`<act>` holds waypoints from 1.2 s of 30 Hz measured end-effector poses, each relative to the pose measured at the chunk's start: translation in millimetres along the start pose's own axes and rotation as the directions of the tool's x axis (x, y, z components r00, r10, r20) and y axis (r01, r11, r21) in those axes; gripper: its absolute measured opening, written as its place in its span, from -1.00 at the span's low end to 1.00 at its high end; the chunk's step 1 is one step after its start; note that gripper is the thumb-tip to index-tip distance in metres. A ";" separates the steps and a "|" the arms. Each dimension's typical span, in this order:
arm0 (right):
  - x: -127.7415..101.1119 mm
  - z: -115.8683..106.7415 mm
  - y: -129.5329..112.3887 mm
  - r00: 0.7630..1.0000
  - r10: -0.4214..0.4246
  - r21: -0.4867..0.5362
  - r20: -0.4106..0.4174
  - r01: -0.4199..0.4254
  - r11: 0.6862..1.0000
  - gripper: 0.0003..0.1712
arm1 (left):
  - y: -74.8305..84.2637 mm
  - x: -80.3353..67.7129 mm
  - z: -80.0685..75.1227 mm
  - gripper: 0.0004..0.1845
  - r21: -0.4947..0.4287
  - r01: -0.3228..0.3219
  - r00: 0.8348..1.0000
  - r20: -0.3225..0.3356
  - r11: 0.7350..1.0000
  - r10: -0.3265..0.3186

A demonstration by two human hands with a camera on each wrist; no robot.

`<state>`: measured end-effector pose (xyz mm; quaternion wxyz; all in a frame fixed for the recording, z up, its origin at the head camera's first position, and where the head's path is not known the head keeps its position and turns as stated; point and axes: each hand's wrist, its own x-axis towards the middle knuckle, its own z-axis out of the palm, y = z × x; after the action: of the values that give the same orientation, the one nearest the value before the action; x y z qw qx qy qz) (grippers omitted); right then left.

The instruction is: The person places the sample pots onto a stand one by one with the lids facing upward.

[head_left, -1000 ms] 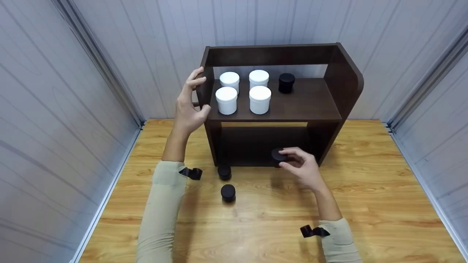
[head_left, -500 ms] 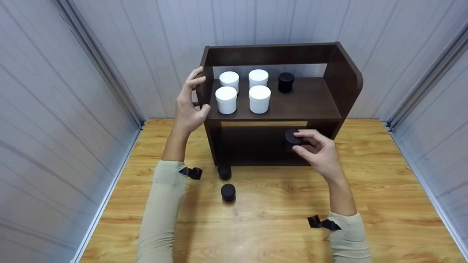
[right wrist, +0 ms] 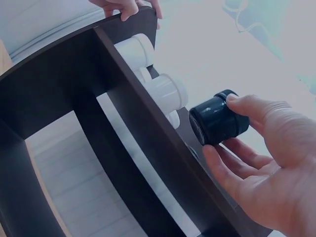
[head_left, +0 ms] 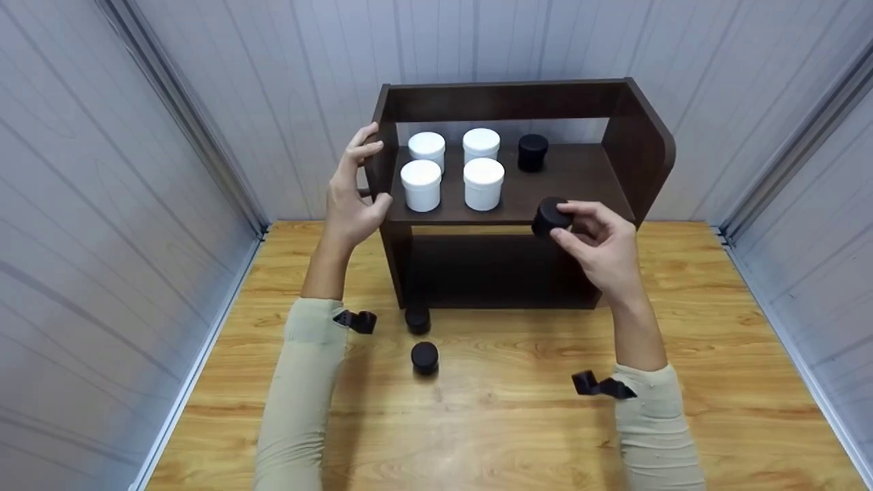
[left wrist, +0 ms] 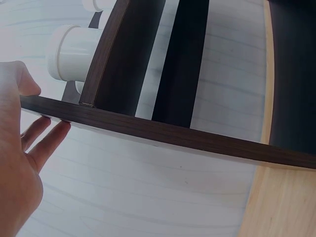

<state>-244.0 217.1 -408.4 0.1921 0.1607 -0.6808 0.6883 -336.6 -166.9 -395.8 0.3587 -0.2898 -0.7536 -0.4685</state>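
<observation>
Black jar point(head_left: 550, 217) tilted, lid leftward

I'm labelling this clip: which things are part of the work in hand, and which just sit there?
In use:
- black jar, held by the right hand at the shelf's front edge
- dark wooden shelf, its side panel gripped by the left hand

Lying about:
- four white jars and another black jar on the shelf
- two black jars on the table
</observation>
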 end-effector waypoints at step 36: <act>65.6 22.4 14.5 0.995 0.097 -0.258 -0.029 -0.101 0.961 -0.61 | -0.2 -0.6 -0.7 -0.31 0.011 0.005 1.000 0.014 1.000 -0.005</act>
<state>-309.3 197.8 -388.9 0.1823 0.0945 -0.7706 0.6033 -336.2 -167.8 -396.2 0.3538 -0.2891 -0.7593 -0.4633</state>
